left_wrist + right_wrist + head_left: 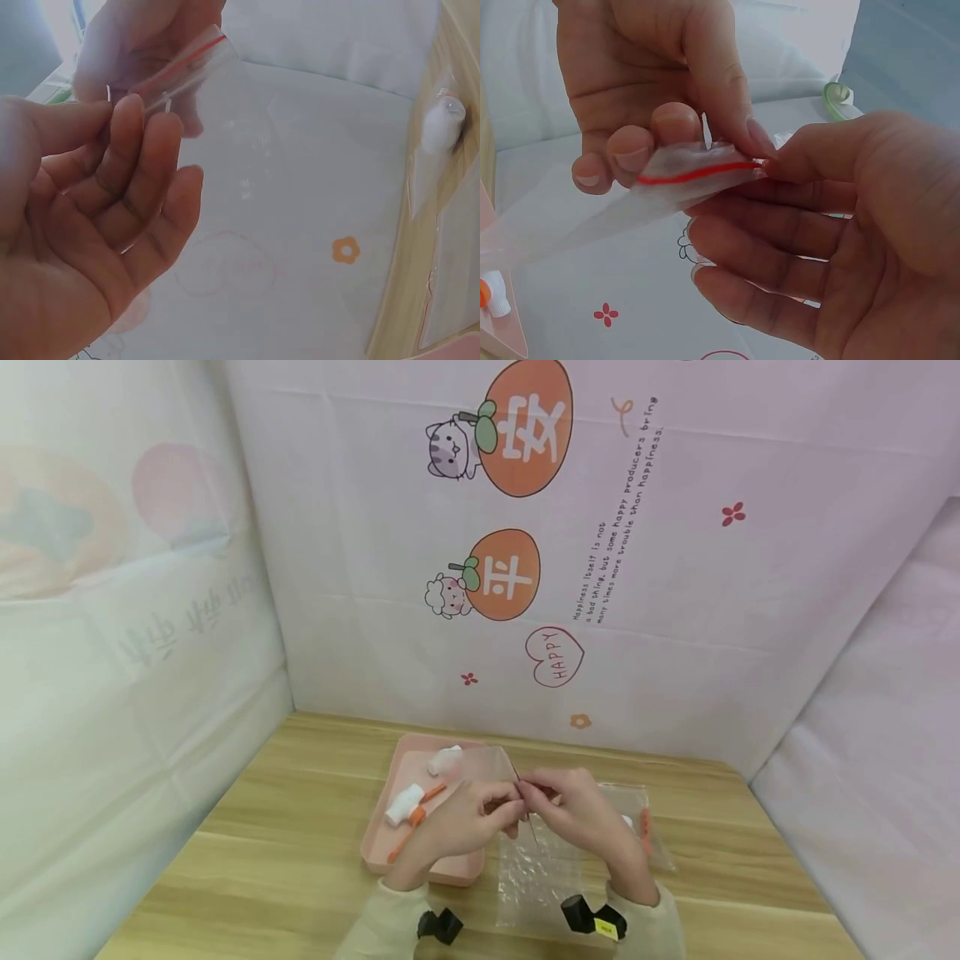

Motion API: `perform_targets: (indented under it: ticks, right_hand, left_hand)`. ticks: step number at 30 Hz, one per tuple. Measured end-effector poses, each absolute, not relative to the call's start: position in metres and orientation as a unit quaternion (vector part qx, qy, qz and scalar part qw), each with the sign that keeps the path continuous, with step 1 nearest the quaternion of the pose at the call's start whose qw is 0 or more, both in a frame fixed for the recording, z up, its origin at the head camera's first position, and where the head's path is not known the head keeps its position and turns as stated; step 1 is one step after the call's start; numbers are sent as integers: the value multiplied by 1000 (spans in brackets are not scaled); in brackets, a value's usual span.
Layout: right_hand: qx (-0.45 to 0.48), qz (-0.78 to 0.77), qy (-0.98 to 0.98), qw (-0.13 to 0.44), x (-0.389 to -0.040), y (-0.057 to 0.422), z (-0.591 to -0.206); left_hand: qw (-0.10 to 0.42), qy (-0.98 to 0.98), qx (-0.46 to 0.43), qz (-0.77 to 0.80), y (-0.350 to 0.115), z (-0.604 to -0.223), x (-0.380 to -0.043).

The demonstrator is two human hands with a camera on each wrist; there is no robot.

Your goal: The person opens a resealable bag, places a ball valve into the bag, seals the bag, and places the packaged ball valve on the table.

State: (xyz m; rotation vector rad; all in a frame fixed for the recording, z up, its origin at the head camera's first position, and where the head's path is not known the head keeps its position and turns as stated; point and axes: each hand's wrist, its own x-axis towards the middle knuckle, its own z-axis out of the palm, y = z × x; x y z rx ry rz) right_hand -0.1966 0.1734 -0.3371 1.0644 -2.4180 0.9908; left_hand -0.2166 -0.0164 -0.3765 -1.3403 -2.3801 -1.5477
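Both hands meet over the table at the top edge of a clear zip bag (697,176) with a red seal strip. My left hand (461,822) pinches the bag's edge between thumb and forefinger, its other fingers loosely bent, as the left wrist view shows. Opposite it, my right hand (585,810) grips the same edge by the seal, thumb against forefinger. The bag's film spreads away from the fingertips and looks flat. Its far part overlaps the pink tray in the head view.
The pink tray (459,872) stands on the left, holding white bottles (405,804) and orange sticks (405,842). Another clear bag (536,893) lies flat below the hands. At right, a bag with orange pieces (647,827) lies on the wooden table (285,860). Cloth walls (675,652) surround the table.
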Motion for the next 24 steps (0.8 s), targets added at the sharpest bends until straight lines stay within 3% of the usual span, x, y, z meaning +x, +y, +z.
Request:
perform_targets:
  ticks: [12,19,24]
  right_hand:
    - [355,366,-844,167,-197,174,-339]
    - [349,387,-833,187,-198,170,-340]
    - [356,369,-840,177,-199,166,-338]
  left_hand:
    - [12,-714,-460,-527,-19,-374,-217]
    - [-18,-705,-436,-559,-22,-372,-217]
    - [4,-734,-410,-541,-22,-372,-216]
